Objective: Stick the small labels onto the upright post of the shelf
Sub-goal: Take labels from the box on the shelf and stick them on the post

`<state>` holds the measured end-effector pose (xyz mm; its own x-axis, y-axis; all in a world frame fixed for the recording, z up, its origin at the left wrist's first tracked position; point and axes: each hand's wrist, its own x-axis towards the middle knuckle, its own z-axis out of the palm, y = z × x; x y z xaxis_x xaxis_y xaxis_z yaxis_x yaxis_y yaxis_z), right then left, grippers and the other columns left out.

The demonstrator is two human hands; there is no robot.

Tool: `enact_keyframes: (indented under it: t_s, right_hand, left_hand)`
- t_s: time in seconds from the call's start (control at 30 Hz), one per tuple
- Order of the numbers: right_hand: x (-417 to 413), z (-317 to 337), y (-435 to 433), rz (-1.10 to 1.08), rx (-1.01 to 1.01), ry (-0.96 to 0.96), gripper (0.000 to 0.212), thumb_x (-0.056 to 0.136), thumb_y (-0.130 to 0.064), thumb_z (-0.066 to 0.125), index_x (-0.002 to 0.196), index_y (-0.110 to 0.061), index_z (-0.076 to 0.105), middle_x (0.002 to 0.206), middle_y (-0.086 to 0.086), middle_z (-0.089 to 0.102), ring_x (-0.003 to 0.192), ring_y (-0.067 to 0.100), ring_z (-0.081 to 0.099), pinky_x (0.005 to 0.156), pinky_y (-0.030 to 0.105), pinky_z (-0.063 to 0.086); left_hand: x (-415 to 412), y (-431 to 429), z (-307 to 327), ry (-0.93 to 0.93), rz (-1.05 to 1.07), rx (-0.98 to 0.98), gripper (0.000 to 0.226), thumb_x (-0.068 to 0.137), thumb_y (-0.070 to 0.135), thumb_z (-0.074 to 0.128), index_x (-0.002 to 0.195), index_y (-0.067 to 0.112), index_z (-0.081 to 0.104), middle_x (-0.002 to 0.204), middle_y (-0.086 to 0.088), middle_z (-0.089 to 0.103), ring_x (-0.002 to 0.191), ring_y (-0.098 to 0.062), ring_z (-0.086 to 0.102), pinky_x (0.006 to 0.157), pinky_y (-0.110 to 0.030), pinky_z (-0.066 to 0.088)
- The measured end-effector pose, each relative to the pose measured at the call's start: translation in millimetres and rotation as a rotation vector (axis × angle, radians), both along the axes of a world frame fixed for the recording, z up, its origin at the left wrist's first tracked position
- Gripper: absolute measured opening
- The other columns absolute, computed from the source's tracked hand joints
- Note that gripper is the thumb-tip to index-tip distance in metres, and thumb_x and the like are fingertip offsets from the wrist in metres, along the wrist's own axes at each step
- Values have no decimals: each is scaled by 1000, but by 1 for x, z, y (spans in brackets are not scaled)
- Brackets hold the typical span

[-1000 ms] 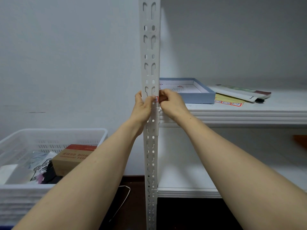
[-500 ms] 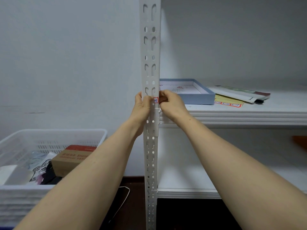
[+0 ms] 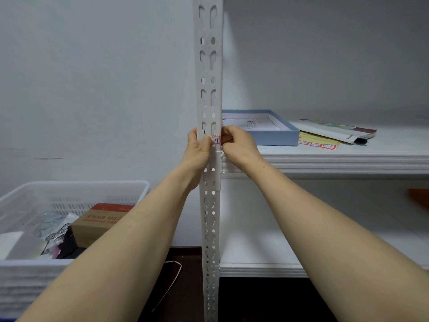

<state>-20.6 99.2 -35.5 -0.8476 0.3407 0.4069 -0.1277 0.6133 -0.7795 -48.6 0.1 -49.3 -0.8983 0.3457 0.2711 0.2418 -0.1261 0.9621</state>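
The white slotted upright post (image 3: 210, 66) of the shelf runs down the middle of the view. A small red-bordered label (image 3: 216, 140) with blue writing sits on its front face, level with the upper shelf board. My left hand (image 3: 197, 151) wraps the post from the left, its thumb on the front against the label's left edge. My right hand (image 3: 240, 145) is at the post's right edge, fingers curled, pinching the label's right side. A yellow sheet with more red-bordered labels (image 3: 316, 142) lies on the upper shelf.
On the upper shelf board (image 3: 348, 159) are a shallow blue box (image 3: 274, 134) and a white packet (image 3: 332, 131). A lower shelf board (image 3: 267, 252) lies beneath. A white plastic basket (image 3: 69, 189) at the left holds a brown carton (image 3: 97, 221) and other items.
A little more of the label shows beside my left thumb. Both hands stay at the same spot on the post.
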Motion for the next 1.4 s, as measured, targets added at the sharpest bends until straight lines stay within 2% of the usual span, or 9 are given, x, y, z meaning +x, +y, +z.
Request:
enact_keyframes:
  t_s: [0.27,0.4,0.53,0.77,0.93,1.1,1.2,1.3,1.4]
  right_hand:
    - [0,0,0,-3,-2,4,34,82,-3,50,113,-13,62,112,6,68,105,24,61,95,40,47]
    - [0,-1,0,3,-9,3,35,81,-2,50,112,-12,62,112,7,68,105,24,61,95,42,48]
    - [1,-1,-1,10,-10,5,37,79,-1,50,113,-12,62,111,7,68,105,24,61,95,42,48]
    - [0,-2,-1,1,-8,15,34,81,-3,53,112,-13,62,111,6,68,104,24,62,95,42,48]
    - [0,-2,-1,5,-9,14,35,79,0,54,111,-13,62,110,5,68,102,23,62,95,42,49]
    - [1,-2,0,4,-7,24,32,82,-2,53,111,-12,62,108,6,68,101,24,62,94,42,48]
    - [1,-2,0,-2,7,22,32,84,-3,52,112,-12,61,108,7,68,101,24,62,94,40,48]
    - [0,-2,0,-2,8,24,32,82,-2,54,110,-13,62,107,5,68,100,23,62,93,41,49]
    - [-2,-3,0,-1,-1,25,32,80,-2,54,108,-14,63,104,4,69,98,23,63,92,42,49]
  left_hand:
    - [3,0,2,-61,-32,73,30,95,20,43,125,17,39,90,7,59,76,-2,58,62,-23,42]
    - [2,2,0,-33,-1,61,34,96,16,41,131,15,38,88,8,60,70,2,57,57,-15,44]
    - [-1,3,-1,-12,12,63,37,96,11,39,133,12,37,90,8,59,73,1,57,63,-17,44]
    - [-1,1,-1,-4,-15,66,38,96,10,38,134,11,34,91,6,61,74,0,59,65,-21,45]
    - [0,-2,-5,35,-42,37,41,96,9,35,137,16,32,93,9,59,80,-3,58,71,-26,48]
    - [-3,-1,-4,-41,-77,113,39,94,15,44,132,17,37,96,5,64,83,-6,62,75,-28,48]
    - [-2,1,-3,-62,-44,118,39,93,17,47,131,17,38,92,6,64,79,-5,62,69,-26,46]
    - [-1,2,-3,-40,-29,114,36,94,13,43,130,15,39,87,7,62,68,0,62,65,-26,46]
    - [-3,1,-4,-9,-20,89,35,95,12,40,130,13,39,87,7,62,67,0,62,63,-26,44]
